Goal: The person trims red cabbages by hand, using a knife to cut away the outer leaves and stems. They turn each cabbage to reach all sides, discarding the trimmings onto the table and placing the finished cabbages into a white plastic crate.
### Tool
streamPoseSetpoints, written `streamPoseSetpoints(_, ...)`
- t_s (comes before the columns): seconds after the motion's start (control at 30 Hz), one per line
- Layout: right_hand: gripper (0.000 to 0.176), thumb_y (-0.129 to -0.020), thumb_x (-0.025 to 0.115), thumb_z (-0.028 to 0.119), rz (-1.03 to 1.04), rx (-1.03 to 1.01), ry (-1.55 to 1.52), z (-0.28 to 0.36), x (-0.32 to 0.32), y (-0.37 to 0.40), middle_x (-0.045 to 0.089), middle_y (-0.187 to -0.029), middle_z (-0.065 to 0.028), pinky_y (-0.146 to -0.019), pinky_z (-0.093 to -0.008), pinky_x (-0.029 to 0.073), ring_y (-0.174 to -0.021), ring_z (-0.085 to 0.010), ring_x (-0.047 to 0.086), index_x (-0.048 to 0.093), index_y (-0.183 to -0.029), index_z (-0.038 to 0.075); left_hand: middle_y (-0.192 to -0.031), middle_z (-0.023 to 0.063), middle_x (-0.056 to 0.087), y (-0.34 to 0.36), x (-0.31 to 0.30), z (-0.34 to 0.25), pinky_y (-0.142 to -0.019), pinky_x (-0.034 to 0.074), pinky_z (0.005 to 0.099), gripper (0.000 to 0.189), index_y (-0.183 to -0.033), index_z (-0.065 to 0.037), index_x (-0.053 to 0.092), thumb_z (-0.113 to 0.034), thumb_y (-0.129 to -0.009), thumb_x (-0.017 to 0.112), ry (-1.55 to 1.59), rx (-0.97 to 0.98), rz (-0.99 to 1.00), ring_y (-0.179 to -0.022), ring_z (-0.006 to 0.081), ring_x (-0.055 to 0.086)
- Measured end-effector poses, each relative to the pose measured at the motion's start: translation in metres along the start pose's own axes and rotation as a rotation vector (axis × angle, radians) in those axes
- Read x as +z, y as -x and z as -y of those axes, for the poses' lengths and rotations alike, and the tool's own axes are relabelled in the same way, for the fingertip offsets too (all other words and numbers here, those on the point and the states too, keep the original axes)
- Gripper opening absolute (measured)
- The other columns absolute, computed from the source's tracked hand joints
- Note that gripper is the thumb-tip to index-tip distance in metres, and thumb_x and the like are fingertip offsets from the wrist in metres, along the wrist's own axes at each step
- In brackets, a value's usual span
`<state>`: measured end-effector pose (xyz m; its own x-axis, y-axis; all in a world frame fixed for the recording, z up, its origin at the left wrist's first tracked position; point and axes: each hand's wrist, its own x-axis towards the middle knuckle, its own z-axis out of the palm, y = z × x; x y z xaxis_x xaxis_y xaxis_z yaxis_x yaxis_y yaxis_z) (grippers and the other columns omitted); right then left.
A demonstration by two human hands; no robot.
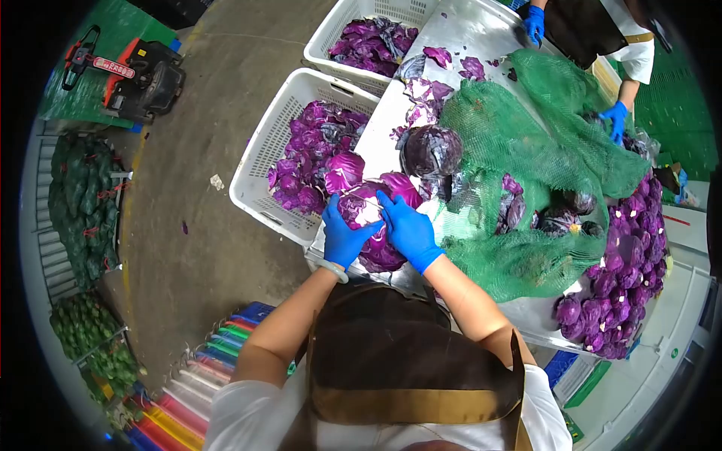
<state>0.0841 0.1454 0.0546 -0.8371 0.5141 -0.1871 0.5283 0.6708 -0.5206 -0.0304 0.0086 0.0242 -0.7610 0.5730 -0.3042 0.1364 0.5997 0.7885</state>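
Note:
My left hand (344, 236), in a blue glove, grips the left side of a red cabbage (359, 207) at the table's near-left edge. Against the right side of the same cabbage, my right hand (411, 233) closes with its fingers over the top. Loose purple leaves (400, 186) lie just behind it, and another purple piece (344, 171) sits to the left by the crate. A darker whole cabbage (432, 152) rests farther back on the table. The undersides of both hands are hidden.
A white crate (247, 174) of purple leaves adjoins the metal table (382, 134); a second crate (319, 46) stands beyond. Green netting (489, 124) covers the middle, with piled cabbages (617, 282) at right. A co-worker's gloved hands (615, 120) are across the table.

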Motion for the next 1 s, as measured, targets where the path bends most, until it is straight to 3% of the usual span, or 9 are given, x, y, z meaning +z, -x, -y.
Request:
streamPoseSetpoints(0.2, 0.036, -0.101, 0.045, 0.030, -0.082, 0.237, -0.127, -0.007, -0.006, -0.024, 0.063, -0.116, -0.0214, -0.075, -0.0526, 0.054, -0.090, -0.0412, 0.068, 0.060, -0.132, 0.019, -0.143, 0.0297, 0.035, -0.006, -0.004, -0.016, -0.110, 0.038, 0.0496, 0.120, -0.150, -0.001, 0.024, -0.044, -0.062, 0.092, 0.026, -0.046, 0.006, -0.131, 0.0443, 0.041)
streamPoseSetpoints(0.33, 0.042, -0.098, 0.053, 0.038, -0.004, 0.307, -0.174, -0.074, 0.018, -0.045, 0.065, -0.117, -0.0249, -0.083, -0.0509, 0.053, -0.099, -0.0420, 0.066, 0.062, -0.127, 0.008, -0.144, 0.0271, 0.033, 0.029, 0.006, 0.006, -0.110, 0.040, 0.0470, 0.122, -0.150, 0.000, 0.022, -0.039, -0.061, 0.095, -0.191, 0.359, -0.101, -0.130, 0.0397, 0.044)
streamPoseSetpoints(0.43, 0.058, -0.085, 0.072, 0.043, -0.298, 0.329, -0.373, -0.048, 0.032, -0.006, 0.066, -0.119, -0.0219, -0.087, -0.0478, 0.052, -0.103, -0.0405, 0.066, 0.060, -0.128, 0.006, -0.146, 0.0225, 0.031, -0.002, -0.010, 0.045, -0.112, 0.039, 0.0440, 0.122, -0.151, 0.000, 0.020, -0.032, -0.062, 0.096, 0.353, 0.100, 0.190, -0.132, 0.0334, 0.043)
streamPoseSetpoints(0.5, 0.065, -0.082, 0.075, 0.045, -0.188, 0.447, -0.319, -0.055, 0.035, -0.008, 0.067, -0.118, -0.0223, -0.088, -0.0469, 0.052, -0.103, -0.0404, 0.066, 0.059, -0.128, 0.002, -0.145, 0.0175, 0.037, -0.009, -0.035, 0.049, -0.114, 0.037, 0.0402, 0.116, -0.153, -0.002, 0.020, -0.020, -0.065, 0.094, 0.572, 0.099, 0.373, -0.134, 0.0278, 0.043)
streamPoseSetpoints(0.63, 0.061, -0.082, 0.075, 0.043, -0.162, 0.526, -0.270, -0.074, 0.038, 0.001, 0.068, -0.113, -0.0237, -0.085, -0.0475, 0.052, -0.101, -0.0399, 0.067, 0.059, -0.129, 0.006, -0.153, 0.0172, 0.034, -0.043, -0.057, 0.035, -0.118, 0.030, 0.0410, 0.117, -0.156, -0.006, 0.025, -0.019, -0.062, 0.094, 0.397, 0.126, 0.515, -0.141, 0.0287, 0.036)
streamPoseSetpoints(0.83, 0.058, -0.082, 0.079, 0.029, -0.458, 0.006, -0.351, -0.022, -0.024, 0.004, 0.061, -0.125, -0.0182, -0.089, -0.0422, 0.053, -0.108, -0.0358, 0.064, 0.057, -0.130, 0.007, -0.163, 0.0183, 0.021, -0.073, -0.062, -0.007, -0.123, 0.020, 0.0407, 0.127, -0.159, -0.007, 0.016, -0.022, -0.060, 0.094, -0.001, 0.324, 0.649, -0.151, 0.0290, 0.019)
streamPoseSetpoints(0.9, 0.058, -0.079, 0.083, 0.026, -0.244, -0.081, -0.589, -0.020, -0.008, -0.020, 0.062, -0.124, -0.0178, -0.094, -0.0403, 0.051, -0.116, -0.0331, 0.062, 0.060, -0.128, 0.006, -0.164, 0.0166, 0.019, -0.086, -0.058, -0.004, -0.122, 0.021, 0.0429, 0.127, -0.159, -0.008, 0.016, -0.022, -0.060, 0.094, 0.003, 0.420, 0.588, -0.151, 0.0306, 0.020)
streamPoseSetpoints(0.97, 0.066, -0.077, 0.084, 0.038, -0.103, 0.040, -0.661, -0.017, -0.005, -0.034, 0.063, -0.124, -0.0194, -0.096, -0.0400, 0.050, -0.115, -0.0334, 0.063, 0.061, -0.128, 0.003, -0.160, 0.0159, 0.027, -0.074, -0.064, -0.024, -0.118, 0.030, 0.0418, 0.118, -0.157, -0.007, 0.021, -0.019, -0.064, 0.092, 0.446, 0.164, 0.457, -0.144, 0.0313, 0.033)
streamPoseSetpoints(1.0, 0.070, -0.076, 0.084, 0.042, -0.066, 0.095, -0.660, -0.018, -0.003, -0.038, 0.064, -0.124, -0.0198, -0.096, -0.0404, 0.050, -0.114, -0.0340, 0.063, 0.060, -0.128, 0.003, -0.158, 0.0205, 0.026, -0.081, -0.055, 0.006, -0.114, 0.036, 0.0425, 0.108, -0.153, -0.007, 0.032, -0.021, -0.064, 0.093, 0.264, 0.329, 0.248, -0.141, 0.0346, 0.037)
